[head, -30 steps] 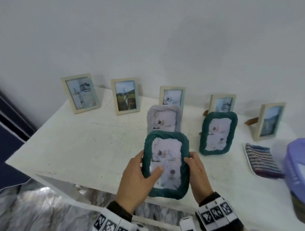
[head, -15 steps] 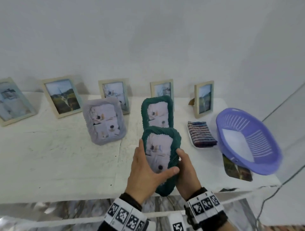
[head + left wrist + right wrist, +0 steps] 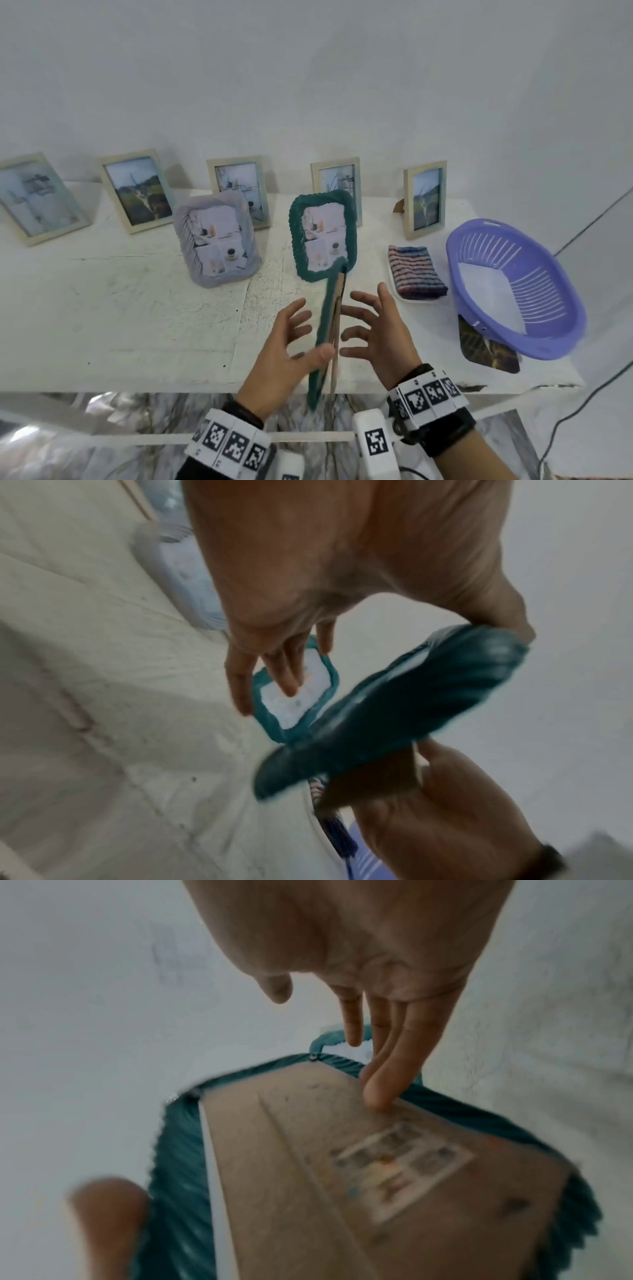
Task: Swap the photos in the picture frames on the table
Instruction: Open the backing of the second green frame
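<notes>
Right, going from my left: the left hand (image 3: 279, 356) has its fingers spread and loose, and only the thumb presses on the near edge of the green frame (image 3: 327, 329), which I hold edge-on over the front of the table (image 3: 102, 308). From the left wrist view the thumb hooks that rim while the fingers stay off it. So the hold is light, more a prop than a clamp.

The frame stands between my hands, front face toward the left, brown backing (image 3: 359, 1164) toward the right. The right hand (image 3: 375, 329) is spread too; the right wrist view shows one fingertip on the backing near the far rim, the thumb blurred at the near corner. Whether that thumb bears on the frame I cannot tell.

My read is that the step is turning the frame round to get at the back and free the photo. To do it well I want both thumbs firm on the rim before rotating further, since the present hold could let it slip off the table edge. Then I would look for tabs on the backing and lift it squarely, keeping clear of the second green frame (image 3: 323, 234) standing just behind, and the basket (image 3: 513, 291) off to the right.
</notes>
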A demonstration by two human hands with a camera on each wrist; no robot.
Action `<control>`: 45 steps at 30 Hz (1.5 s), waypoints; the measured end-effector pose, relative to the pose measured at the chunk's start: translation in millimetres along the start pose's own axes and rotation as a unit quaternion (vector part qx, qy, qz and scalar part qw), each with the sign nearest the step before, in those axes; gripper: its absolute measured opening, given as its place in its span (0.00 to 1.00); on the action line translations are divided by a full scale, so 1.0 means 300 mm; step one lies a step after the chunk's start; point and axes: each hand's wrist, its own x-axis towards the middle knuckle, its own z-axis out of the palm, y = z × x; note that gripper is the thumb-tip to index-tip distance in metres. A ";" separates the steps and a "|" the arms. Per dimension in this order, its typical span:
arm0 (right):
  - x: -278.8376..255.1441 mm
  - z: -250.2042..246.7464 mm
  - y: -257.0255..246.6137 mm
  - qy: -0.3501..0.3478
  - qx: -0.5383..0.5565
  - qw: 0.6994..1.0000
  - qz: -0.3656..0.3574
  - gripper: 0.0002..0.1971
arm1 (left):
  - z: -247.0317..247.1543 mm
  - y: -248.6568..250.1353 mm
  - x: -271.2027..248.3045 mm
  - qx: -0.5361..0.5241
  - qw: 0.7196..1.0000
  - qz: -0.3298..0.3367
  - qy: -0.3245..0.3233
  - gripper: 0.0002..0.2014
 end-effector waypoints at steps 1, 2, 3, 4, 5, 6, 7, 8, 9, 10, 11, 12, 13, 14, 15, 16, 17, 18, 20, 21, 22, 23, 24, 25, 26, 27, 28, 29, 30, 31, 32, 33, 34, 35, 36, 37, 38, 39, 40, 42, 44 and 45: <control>0.003 -0.008 -0.003 0.019 -0.039 0.999 -0.018 0.26 | -0.021 -0.011 0.001 -0.025 0.999 0.000 0.021 0.43; 0.008 -0.014 -0.003 0.036 -0.085 0.995 -0.037 0.23 | -0.041 -0.025 0.004 -0.062 0.997 -0.003 0.049 0.33; 0.013 -0.019 0.000 0.054 -0.133 0.988 -0.055 0.20 | -0.055 -0.038 0.008 -0.092 0.993 -0.007 0.077 0.24; 0.019 -0.026 0.008 0.070 -0.177 0.979 -0.070 0.18 | -0.067 -0.053 0.016 -0.098 0.989 -0.012 0.106 0.17; 0.030 -0.035 0.020 0.082 -0.219 0.969 -0.082 0.15 | -0.075 -0.069 0.026 -0.082 0.988 -0.016 0.130 0.12; 0.037 -0.043 0.033 0.089 -0.261 0.957 -0.089 0.12 | -0.084 -0.089 0.036 -0.056 0.987 -0.019 0.146 0.08; 0.046 -0.050 0.048 0.096 -0.302 0.944 -0.096 0.10 | -0.093 -0.114 0.047 -0.024 0.988 -0.020 0.154 0.06; 0.056 -0.059 0.065 0.099 -0.341 0.929 -0.104 0.09 | -0.100 -0.140 0.060 0.014 0.987 -0.022 0.159 0.04; 0.066 -0.067 0.083 0.098 -0.381 0.913 -0.109 0.08 | -0.107 -0.169 0.074 0.060 0.984 -0.029 0.165 0.04; 0.073 -0.072 0.098 0.094 -0.420 0.896 -0.110 0.08 | -0.113 -0.196 0.088 0.110 0.978 -0.040 0.172 0.04; 0.077 -0.072 0.108 0.091 -0.458 0.877 -0.109 0.08 | -0.117 -0.219 0.100 0.157 0.970 -0.050 0.177 0.05; 0.079 -0.072 0.116 0.090 -0.489 0.861 -0.109 0.09 | -0.120 -0.235 0.111 0.191 0.963 -0.054 0.179 0.06; 0.081 -0.071 0.122 0.088 -0.508 0.850 -0.108 0.10 | -0.122 -0.245 0.122 0.216 0.958 -0.051 0.179 0.07; 0.082 -0.069 0.124 0.086 -0.519 0.844 -0.107 0.10 | -0.123 -0.249 0.130 0.238 0.954 -0.045 0.176 0.08; 0.085 -0.066 0.124 0.085 -0.527 0.839 -0.104 0.11 | -0.123 -0.247 0.135 0.261 0.949 -0.038 0.173 0.08; 0.090 -0.066 0.122 0.084 -0.537 0.833 -0.105 0.12 | -0.125 -0.243 0.139 0.285 0.943 -0.034 0.169 0.09; 0.096 -0.065 0.117 0.082 -0.551 0.823 -0.111 0.13 | -0.126 -0.241 0.142 0.305 0.938 -0.030 0.165 0.09; 0.104 -0.066 0.113 0.076 -0.567 0.811 -0.119 0.14 | -0.129 -0.239 0.144 0.315 0.935 -0.027 0.161 0.08; 0.118 -0.064 0.102 0.050 -0.604 0.784 -0.136 0.18 | -0.137 -0.242 0.151 0.319 0.935 -0.030 0.151 0.07; 0.124 -0.061 0.097 0.031 -0.627 0.765 -0.141 0.20 | -0.139 -0.244 0.154 0.316 0.937 -0.033 0.146 0.06; 0.131 -0.059 0.094 0.012 -0.654 0.742 -0.145 0.22 | -0.142 -0.244 0.157 0.311 0.939 -0.036 0.142 0.06; 0.137 -0.057 0.092 0.000 -0.683 0.716 -0.146 0.23 | -0.143 -0.246 0.158 0.301 0.943 -0.037 0.139 0.05; 0.141 -0.056 0.091 -0.006 -0.710 0.689 -0.148 0.24 | -0.145 -0.246 0.159 0.287 0.947 -0.037 0.139 0.05; 0.144 -0.054 0.089 -0.008 -0.733 0.663 -0.150 0.24 | -0.146 -0.248 0.160 0.275 0.951 -0.035 0.139 0.05; 0.146 -0.053 0.089 -0.010 -0.751 0.643 -0.149 0.24 | -0.147 -0.250 0.160 0.265 0.954 -0.033 0.139 0.05; 0.144 -0.052 0.089 -0.010 -0.766 0.626 -0.147 0.24 | -0.147 -0.252 0.159 0.257 0.956 -0.033 0.139 0.05; 0.143 -0.051 0.090 -0.011 -0.777 0.613 -0.146 0.23 | -0.149 -0.252 0.159 0.249 0.958 -0.034 0.138 0.05; 0.143 -0.051 0.090 -0.009 -0.785 0.602 -0.147 0.22 | -0.150 -0.252 0.160 0.243 0.960 -0.035 0.137 0.05; 0.144 -0.051 0.091 -0.007 -0.789 0.596 -0.148 0.22 | -0.151 -0.253 0.160 0.237 0.961 -0.038 0.135 0.05; 0.145 -0.052 0.090 -0.006 -0.791 0.594 -0.148 0.21 | -0.152 -0.255 0.161 0.233 0.962 -0.039 0.134 0.05; 0.146 -0.054 0.089 -0.005 -0.791 0.594 -0.148 0.21 | -0.153 -0.256 0.162 0.229 0.964 -0.040 0.132 0.05; 0.147 -0.057 0.089 -0.006 -0.790 0.594 -0.148 0.21 | -0.154 -0.258 0.162 0.226 0.964 -0.041 0.131 0.05; 0.147 -0.059 0.089 -0.007 -0.789 0.596 -0.149 0.21 | -0.155 -0.259 0.163 0.227 0.965 -0.040 0.129 0.05; 0.146 -0.060 0.089 -0.007 -0.786 0.600 -0.150 0.20 | -0.156 -0.260 0.166 0.231 0.964 -0.039 0.126 0.04; 0.142 -0.060 0.089 -0.007 -0.781 0.606 -0.150 0.20 | -0.158 -0.261 0.168 0.237 0.963 -0.039 0.122 0.04; 0.135 -0.058 0.090 -0.008 -0.776 0.614 -0.147 0.21 | -0.161 -0.261 0.172 0.244 0.962 -0.040 0.115 0.04; 0.128 -0.054 0.092 -0.013 -0.770 0.622 -0.144 0.23 | -0.165 -0.259 0.177 0.249 0.961 -0.045 0.108 0.04; 0.121 -0.049 0.096 -0.021 -0.766 0.627 -0.139 0.25 | -0.169 -0.255 0.183 0.254 0.961 -0.053 0.098 0.04; 0.115 -0.043 0.100 -0.031 -0.766 0.627 -0.134 0.27 | -0.174 -0.252 0.191 0.261 0.960 -0.063 0.086 0.04; 0.110 -0.034 0.107 -0.043 -0.771 0.623 -0.124 0.28 | -0.182 -0.237 0.213 0.295 0.950 -0.084 0.066 0.03; 0.111 -0.032 0.109 -0.040 -0.775 0.620 -0.118 0.28 | -0.185 -0.213 0.244 0.361 0.925 -0.099 0.064 0.06; 0.114 -0.033 0.110 -0.037 -0.777 0.618 -0.120 0.28 | -0.183 -0.196 0.263 0.389 0.913 -0.106 0.069 0.08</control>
